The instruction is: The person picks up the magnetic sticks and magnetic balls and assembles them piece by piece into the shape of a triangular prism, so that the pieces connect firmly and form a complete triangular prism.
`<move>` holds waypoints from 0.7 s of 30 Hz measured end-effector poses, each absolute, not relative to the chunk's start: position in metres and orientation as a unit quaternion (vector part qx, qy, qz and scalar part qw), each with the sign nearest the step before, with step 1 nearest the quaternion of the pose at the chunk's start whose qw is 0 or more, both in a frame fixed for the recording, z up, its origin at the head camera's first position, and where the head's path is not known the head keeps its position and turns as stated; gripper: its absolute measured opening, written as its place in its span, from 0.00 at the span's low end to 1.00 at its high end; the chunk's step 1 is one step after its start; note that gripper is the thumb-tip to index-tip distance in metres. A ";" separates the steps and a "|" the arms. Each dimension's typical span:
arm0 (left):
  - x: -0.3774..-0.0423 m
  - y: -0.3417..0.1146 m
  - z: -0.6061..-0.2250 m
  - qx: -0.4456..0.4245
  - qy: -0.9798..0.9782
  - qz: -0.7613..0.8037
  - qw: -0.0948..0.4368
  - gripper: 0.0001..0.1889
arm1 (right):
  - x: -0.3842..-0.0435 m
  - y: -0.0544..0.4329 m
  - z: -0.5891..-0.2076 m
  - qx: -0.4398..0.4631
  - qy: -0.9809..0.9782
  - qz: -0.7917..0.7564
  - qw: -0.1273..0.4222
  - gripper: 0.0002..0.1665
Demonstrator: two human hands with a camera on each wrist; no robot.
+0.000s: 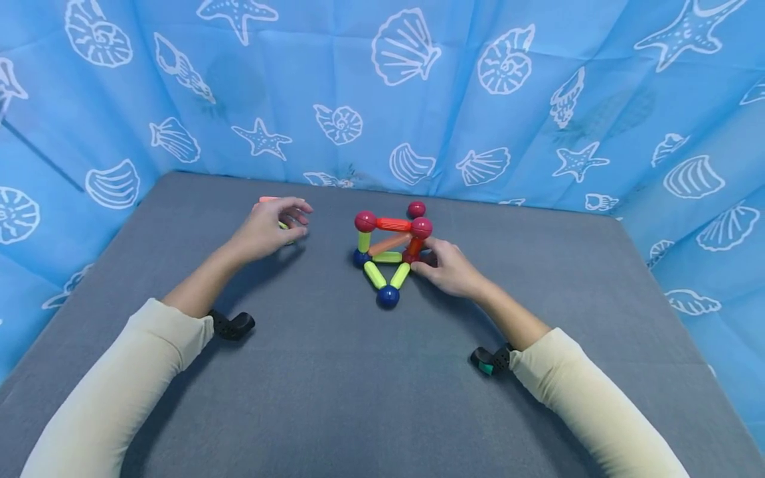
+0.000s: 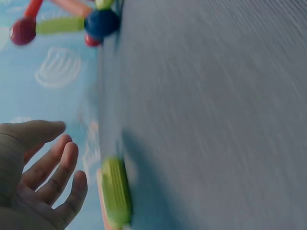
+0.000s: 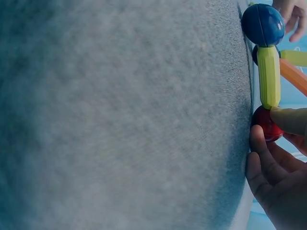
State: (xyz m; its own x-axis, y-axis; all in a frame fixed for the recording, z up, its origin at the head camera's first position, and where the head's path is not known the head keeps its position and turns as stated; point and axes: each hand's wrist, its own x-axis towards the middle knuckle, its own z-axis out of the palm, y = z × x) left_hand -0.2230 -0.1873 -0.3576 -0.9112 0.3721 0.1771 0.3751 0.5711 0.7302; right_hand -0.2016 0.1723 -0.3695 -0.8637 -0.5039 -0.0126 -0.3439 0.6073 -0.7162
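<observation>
A structure of ball-and-rod magnetic pieces stands mid-table, with red balls, blue balls (image 1: 388, 297), yellow-green rods (image 1: 374, 275), a red rod (image 1: 393, 224) on top and an orange rod (image 1: 390, 245) set diagonally. At its lower right corner, my right hand (image 1: 453, 268) pinches a dark red ball (image 3: 265, 125) between thumb and fingers. My left hand (image 1: 270, 224) is held to the left of the structure, fingers relaxed and spread, touching nothing visible. Near it lie a loose yellow-green rod (image 2: 116, 192) and a salmon rod (image 1: 267, 198), both partly hidden by that hand in the head view.
A loose red ball (image 1: 416, 210) lies behind the structure. A dark piece (image 1: 429, 257) beside the right hand is mostly covered. The grey cloth-covered table (image 1: 358, 398) ends at a blue shell-print curtain (image 1: 358, 79). Black wrist cameras (image 1: 234, 326) hang below both sleeves.
</observation>
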 end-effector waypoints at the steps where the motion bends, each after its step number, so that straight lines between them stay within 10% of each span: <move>1: -0.223 -0.194 -0.359 -0.213 -0.891 -0.401 0.005 0.18 | -0.202 0.172 -0.370 -0.238 0.890 -0.374 0.108 0.26; 21: -0.199 -0.188 -0.363 -0.235 -0.946 -0.220 -0.036 0.27 | -0.201 0.172 -0.371 -0.238 0.890 -0.375 0.107 0.23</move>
State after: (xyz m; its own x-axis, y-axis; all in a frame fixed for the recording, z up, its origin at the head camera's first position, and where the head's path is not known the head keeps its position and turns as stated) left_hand -0.1985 -0.1879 -0.3626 -0.8872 0.4601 0.0353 0.4283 0.7926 0.4339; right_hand -0.2010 0.1725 -0.3708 -0.8638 -0.5036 -0.0119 -0.3431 0.6054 -0.7182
